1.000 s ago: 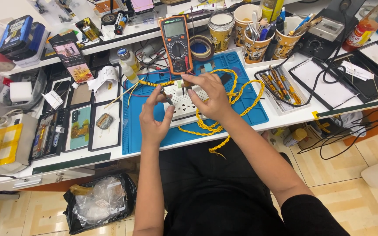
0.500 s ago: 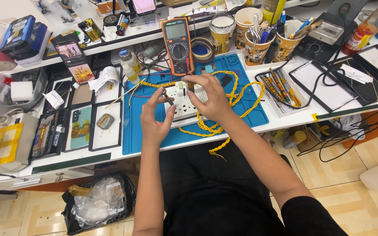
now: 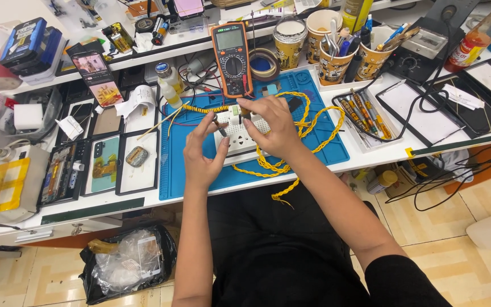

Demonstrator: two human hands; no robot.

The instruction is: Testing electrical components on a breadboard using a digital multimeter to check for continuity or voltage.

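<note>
On the blue work mat (image 3: 200, 170) lies a white breadboard (image 3: 240, 133), looped about on its right by a long yellow braided cable (image 3: 291, 165) that dangles off the near edge. The right hand (image 3: 271, 128) rests over the board, pinching narrowly at a small part; the left hand (image 3: 203, 153) pinches a thin dark probe (image 3: 221, 129). A tug on that hanging cable might drag the board and knock the orange multimeter (image 3: 231, 57) standing just beyond.
</note>
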